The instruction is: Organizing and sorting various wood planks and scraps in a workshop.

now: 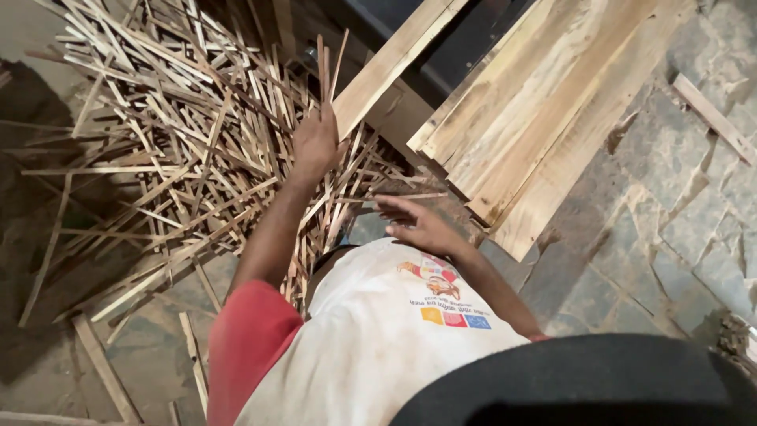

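Strips (325, 71) gripped upright in left hand (315, 142), above offcut pile (173, 134). Right hand (414, 225) open, empty, near stacked planks (520, 118). Risk: splinters from rough edges; loose thin strips likely slipping from grip.

A big messy pile of thin pale wood sticks (173, 134) blocks the left. Wide light wooden planks (536, 118) block the right. Between them, the grey stone floor (670, 229) looks open, maybe.
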